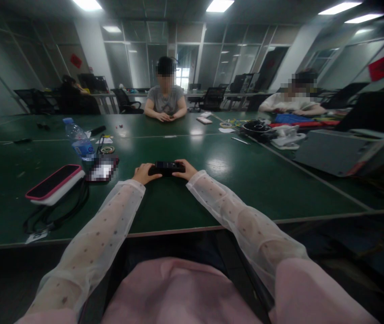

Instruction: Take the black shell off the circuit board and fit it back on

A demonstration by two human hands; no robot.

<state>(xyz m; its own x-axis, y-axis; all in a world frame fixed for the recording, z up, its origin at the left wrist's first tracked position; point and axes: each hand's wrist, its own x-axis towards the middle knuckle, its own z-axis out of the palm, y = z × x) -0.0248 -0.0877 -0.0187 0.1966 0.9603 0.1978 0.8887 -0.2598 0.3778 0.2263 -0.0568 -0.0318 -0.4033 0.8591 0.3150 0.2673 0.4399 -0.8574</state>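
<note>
Fingers [140, 168] of my left hand [144, 174] and right hand [187, 170] are closed around opposite ends of a small black device [166, 165], thumbs on the side nearest me. It is straight ahead of me, over a green table [219, 193]; I cannot tell whether it touches the surface. Sheer, dotted sleeves [102, 225] cover my forearms. To my left are a pink-rimmed phone [56, 180] on something white, a black cord [73, 211], a blurred-out screen [103, 170] and a tilted-looking water bottle [79, 141]. Across the table sits a person in grey [166, 100], hands together. Farther right are a silver pen [241, 141], a grey box [333, 153] and a person in white [274, 102].
</note>
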